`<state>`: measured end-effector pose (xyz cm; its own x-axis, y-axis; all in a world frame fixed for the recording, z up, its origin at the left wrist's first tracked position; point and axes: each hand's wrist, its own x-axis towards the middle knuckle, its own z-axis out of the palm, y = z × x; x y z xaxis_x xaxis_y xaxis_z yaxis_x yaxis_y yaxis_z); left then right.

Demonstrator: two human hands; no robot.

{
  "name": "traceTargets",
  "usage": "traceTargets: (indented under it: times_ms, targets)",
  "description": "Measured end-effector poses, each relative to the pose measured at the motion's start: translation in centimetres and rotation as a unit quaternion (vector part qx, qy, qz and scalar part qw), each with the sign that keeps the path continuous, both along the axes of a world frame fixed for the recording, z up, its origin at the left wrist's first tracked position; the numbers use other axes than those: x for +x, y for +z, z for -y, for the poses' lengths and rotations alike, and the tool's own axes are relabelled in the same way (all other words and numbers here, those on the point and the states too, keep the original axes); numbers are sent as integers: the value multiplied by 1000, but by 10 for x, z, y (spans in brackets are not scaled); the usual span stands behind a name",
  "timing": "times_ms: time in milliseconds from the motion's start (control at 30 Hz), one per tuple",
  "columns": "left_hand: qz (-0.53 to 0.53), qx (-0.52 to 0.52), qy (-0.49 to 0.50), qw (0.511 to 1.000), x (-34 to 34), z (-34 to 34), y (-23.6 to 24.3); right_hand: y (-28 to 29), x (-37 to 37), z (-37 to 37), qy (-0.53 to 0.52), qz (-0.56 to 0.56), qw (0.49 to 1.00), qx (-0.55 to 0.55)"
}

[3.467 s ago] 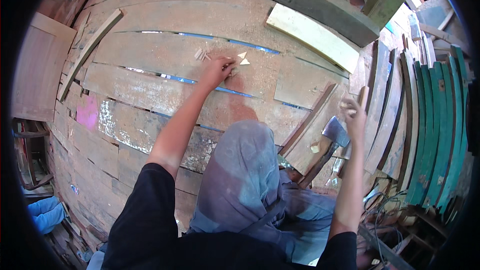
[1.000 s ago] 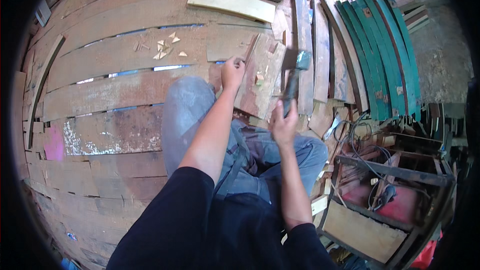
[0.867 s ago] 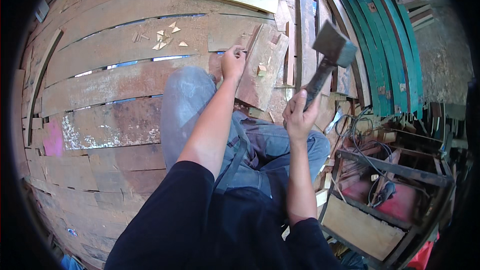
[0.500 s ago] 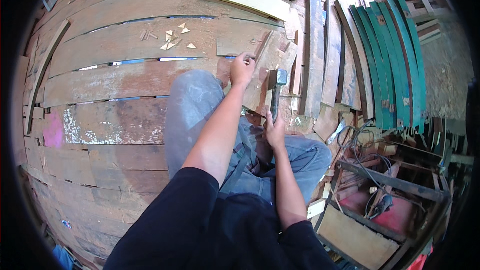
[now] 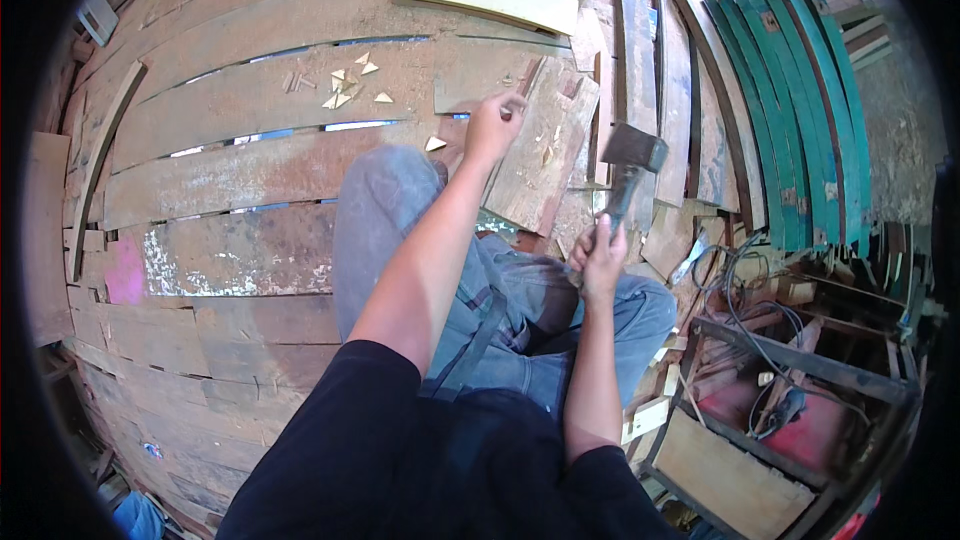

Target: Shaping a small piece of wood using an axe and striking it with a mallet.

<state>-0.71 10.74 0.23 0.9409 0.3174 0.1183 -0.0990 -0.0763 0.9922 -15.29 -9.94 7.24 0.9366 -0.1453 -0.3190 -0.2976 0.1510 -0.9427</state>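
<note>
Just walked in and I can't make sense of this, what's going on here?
A person sits on a floor of weathered planks. The left hand pinches a small wooden piece against a short board that lies in front of the knees. The right hand grips the handle of a hatchet, its head raised just right of that board. Small triangular wood chips lie scattered on the planks beyond, and curved green slats are stacked to the right.

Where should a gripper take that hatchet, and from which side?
On the handle's lower end, where the right hand wraps it now. The hatchet stands head-up, so the heavy head is best left clear; come from below, on the person's side.
</note>
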Motion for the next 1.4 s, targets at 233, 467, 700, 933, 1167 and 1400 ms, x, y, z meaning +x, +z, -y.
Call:
traceTargets:
  times_ms: [233, 467, 700, 933, 1167, 1400]
  targets:
    - [48, 480, -228, 846, -30, 36, -7, -31, -11, 39, -94, 11, 995, 34]
    - [-161, 372, -170, 898, 41, -26, 17, -58, -3, 56, -147, -27, 988, 41]
    - [-151, 437, -63, 885, 42, -203, 26, -62, 2, 45, -131, -46, 990, 23]
    - [-158, 522, -103, 832, 29, -227, -6, -54, 10, 33, -124, -78, 989, -7]
    - [-66, 495, -537, 680, 27, -139, -12, -61, 7, 40, -129, -106, 986, -2]
    - [-98, 608, -603, 506, 36, -154, -78, -65, -2, 31, -122, -109, 986, 10]
